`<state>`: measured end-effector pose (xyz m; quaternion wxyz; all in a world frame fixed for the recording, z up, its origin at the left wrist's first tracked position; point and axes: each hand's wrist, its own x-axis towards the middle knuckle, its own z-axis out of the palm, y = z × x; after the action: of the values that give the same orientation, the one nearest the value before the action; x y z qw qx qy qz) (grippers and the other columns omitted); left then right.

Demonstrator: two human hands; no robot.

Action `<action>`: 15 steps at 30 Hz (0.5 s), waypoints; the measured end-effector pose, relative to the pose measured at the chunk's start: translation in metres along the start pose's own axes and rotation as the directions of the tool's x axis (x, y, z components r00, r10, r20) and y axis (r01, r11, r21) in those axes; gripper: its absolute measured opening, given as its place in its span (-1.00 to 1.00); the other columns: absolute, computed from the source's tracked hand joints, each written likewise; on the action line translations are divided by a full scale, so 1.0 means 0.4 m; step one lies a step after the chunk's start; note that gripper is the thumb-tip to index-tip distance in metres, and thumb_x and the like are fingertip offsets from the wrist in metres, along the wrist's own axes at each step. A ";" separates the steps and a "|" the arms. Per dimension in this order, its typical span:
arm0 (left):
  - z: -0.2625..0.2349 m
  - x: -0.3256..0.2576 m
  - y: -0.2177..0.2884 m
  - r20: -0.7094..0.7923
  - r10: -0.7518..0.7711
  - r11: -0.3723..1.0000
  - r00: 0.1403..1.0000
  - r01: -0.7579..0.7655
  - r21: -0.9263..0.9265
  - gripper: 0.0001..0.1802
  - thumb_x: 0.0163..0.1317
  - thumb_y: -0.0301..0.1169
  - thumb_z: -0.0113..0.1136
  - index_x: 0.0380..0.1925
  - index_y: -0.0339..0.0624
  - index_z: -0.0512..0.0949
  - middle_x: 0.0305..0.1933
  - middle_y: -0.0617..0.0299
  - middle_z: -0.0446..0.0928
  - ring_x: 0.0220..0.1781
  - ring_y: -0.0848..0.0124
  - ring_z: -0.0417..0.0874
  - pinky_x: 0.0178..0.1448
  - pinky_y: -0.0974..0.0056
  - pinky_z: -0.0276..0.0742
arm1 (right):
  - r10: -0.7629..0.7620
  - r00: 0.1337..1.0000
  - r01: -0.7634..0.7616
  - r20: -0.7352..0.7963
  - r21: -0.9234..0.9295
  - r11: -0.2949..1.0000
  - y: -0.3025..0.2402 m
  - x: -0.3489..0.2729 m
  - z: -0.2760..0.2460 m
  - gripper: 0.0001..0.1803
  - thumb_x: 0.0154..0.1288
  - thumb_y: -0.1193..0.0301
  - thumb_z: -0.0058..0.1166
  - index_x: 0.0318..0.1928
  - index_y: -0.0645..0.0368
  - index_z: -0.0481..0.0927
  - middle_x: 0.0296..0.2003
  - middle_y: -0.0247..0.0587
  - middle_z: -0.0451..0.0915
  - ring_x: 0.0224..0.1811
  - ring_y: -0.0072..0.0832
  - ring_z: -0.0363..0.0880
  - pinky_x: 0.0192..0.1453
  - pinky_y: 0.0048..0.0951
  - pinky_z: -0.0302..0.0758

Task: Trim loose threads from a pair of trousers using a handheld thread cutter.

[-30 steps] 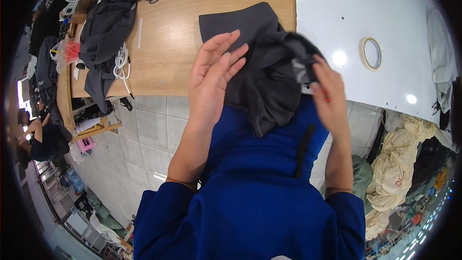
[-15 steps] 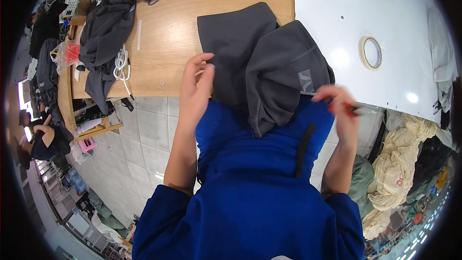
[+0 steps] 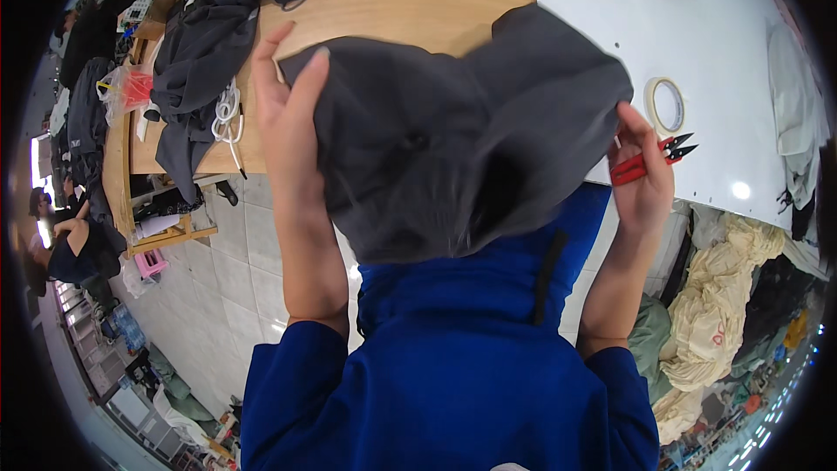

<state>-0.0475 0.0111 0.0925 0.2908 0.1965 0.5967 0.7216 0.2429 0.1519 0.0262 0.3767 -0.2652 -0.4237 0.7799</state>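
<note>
Held up at frame centre: one dark grey garment [image 3: 453, 139], spread wide, long axis running left to right. Gripped at its left edge by left hand [image 3: 283, 113], fingers loosely curled; at right by right hand [image 3: 643, 176], closed around one red thread snips [image 3: 647, 159], tips pointing right. One tape roll [image 3: 667, 105] just above.

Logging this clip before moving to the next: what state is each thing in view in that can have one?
Dark grey fabric garment: lifted off the table, bunched, held at both sides.
Left hand: fingers spread, gripping the garment's left edge.
Right hand: at the garment's right edge, holding the snips.
Small red thread snips with black blades: blades slightly apart, pointing right.
Roll of beige tape: lying flat on the white tabletop.
Heap of dark clothes: crumpled on the wooden tabletop.
</note>
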 end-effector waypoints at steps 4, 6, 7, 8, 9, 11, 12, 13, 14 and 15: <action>-0.109 0.105 -0.095 0.007 -0.093 0.991 0.996 0.092 0.094 -0.50 0.36 -0.32 0.02 0.26 -0.09 0.20 -0.02 0.12 0.52 0.06 0.38 0.53 0.14 0.29 0.42 | 0.096 0.934 -0.166 -0.343 -0.178 0.970 0.023 0.033 -0.018 -0.56 0.44 0.26 -0.15 0.19 0.24 0.43 0.10 -0.28 0.49 -0.03 -0.56 0.42 0.03 -0.52 0.29; -0.099 0.082 -0.110 -0.042 -0.132 0.976 0.990 0.138 0.167 -0.56 0.40 -0.23 -0.04 0.22 -0.08 0.28 0.13 0.21 0.42 0.14 0.44 0.43 0.21 0.31 0.29 | 0.112 0.920 -0.229 -0.375 -0.284 0.931 0.038 0.007 -0.024 -0.56 0.44 0.22 -0.15 0.18 0.21 0.45 0.09 -0.30 0.50 -0.03 -0.56 0.40 0.03 -0.49 0.27; -0.108 0.072 -0.125 -0.033 -0.133 0.975 0.991 0.136 0.177 -0.59 0.40 -0.23 -0.04 0.19 -0.09 0.33 0.14 0.23 0.39 0.12 0.47 0.44 0.20 0.34 0.29 | 0.125 0.923 -0.244 -0.364 -0.304 0.921 0.044 -0.006 -0.030 -0.58 0.44 0.20 -0.16 0.13 0.19 0.49 0.05 -0.31 0.52 -0.05 -0.58 0.38 0.02 -0.51 0.27; -0.115 0.058 -0.140 -0.029 -0.129 0.975 0.991 0.132 0.177 -0.59 0.40 -0.23 -0.04 0.19 -0.09 0.33 0.14 0.23 0.39 0.12 0.47 0.44 0.20 0.34 0.29 | 0.106 0.921 -0.241 -0.374 -0.334 0.911 0.050 -0.020 -0.029 -0.60 0.45 0.21 -0.16 0.10 0.19 0.51 0.03 -0.32 0.53 -0.08 -0.60 0.37 0.01 -0.52 0.27; -0.118 0.047 -0.157 -0.015 -0.080 0.975 0.997 0.081 0.205 -0.63 0.40 -0.25 -0.04 0.14 -0.11 0.38 0.14 0.24 0.40 0.09 0.48 0.45 0.16 0.36 0.30 | 0.087 0.918 -0.238 -0.387 -0.364 0.901 0.055 -0.029 -0.024 -0.61 0.45 0.21 -0.16 0.06 0.19 0.53 0.00 -0.33 0.55 -0.11 -0.61 0.36 -0.01 -0.54 0.26; -0.113 0.030 -0.175 0.010 -0.027 0.973 1.000 0.023 0.230 -0.67 0.40 -0.26 -0.04 0.08 -0.13 0.43 0.14 0.26 0.40 0.05 0.49 0.46 0.13 0.38 0.32 | 0.023 0.912 -0.197 -0.410 -0.388 0.900 0.060 -0.029 -0.006 -0.63 0.45 0.22 -0.16 0.04 0.18 0.54 -0.04 -0.33 0.56 -0.13 -0.63 0.35 -0.02 -0.57 0.26; -0.103 0.023 -0.179 0.002 0.008 0.967 1.000 -0.008 0.255 -0.71 0.40 -0.29 -0.04 0.03 -0.14 0.47 0.11 0.27 0.41 0.00 0.51 0.47 0.09 0.40 0.33 | -0.034 0.902 -0.163 -0.430 -0.414 0.896 0.061 -0.026 0.004 -0.65 0.45 0.22 -0.16 0.02 0.16 0.56 -0.08 -0.34 0.57 -0.15 -0.65 0.34 -0.04 -0.59 0.26; -0.091 0.016 -0.184 -0.005 0.043 0.959 0.999 -0.040 0.279 -0.74 0.39 -0.32 -0.03 -0.03 -0.16 0.50 0.09 0.28 0.43 -0.06 0.52 0.47 0.05 0.42 0.35 | -0.045 0.900 -0.155 -0.434 -0.414 0.897 0.058 -0.023 0.013 -0.65 0.45 0.22 -0.16 0.02 0.16 0.56 -0.08 -0.34 0.57 -0.15 -0.65 0.34 -0.04 -0.59 0.26; -0.073 0.008 -0.187 0.017 0.093 0.964 0.995 -0.095 0.250 -0.79 0.35 -0.39 0.01 -0.08 -0.16 0.52 0.01 0.27 0.46 -0.13 0.55 0.45 -0.03 0.46 0.35 | -0.077 0.897 -0.156 -0.435 -0.476 0.865 0.051 -0.016 0.026 -0.67 0.45 0.24 -0.15 0.00 0.15 0.56 -0.11 -0.34 0.57 -0.18 -0.67 0.33 -0.08 -0.61 0.26; -0.052 0.013 -0.189 0.024 0.101 0.964 0.995 -0.104 0.247 -0.79 0.35 -0.39 0.01 -0.08 -0.16 0.52 0.01 0.27 0.46 -0.13 0.55 0.45 -0.03 0.46 0.35 | -0.109 0.894 -0.159 -0.434 -0.536 0.829 0.045 -0.010 0.041 -0.69 0.45 0.25 -0.15 -0.01 0.13 0.57 -0.15 -0.34 0.57 -0.21 -0.69 0.32 -0.12 -0.63 0.26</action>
<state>-0.0505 0.0077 0.0141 0.2296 0.2657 0.6695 0.6545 0.2267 0.1349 0.0193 0.3592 -0.5409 -0.5311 0.5444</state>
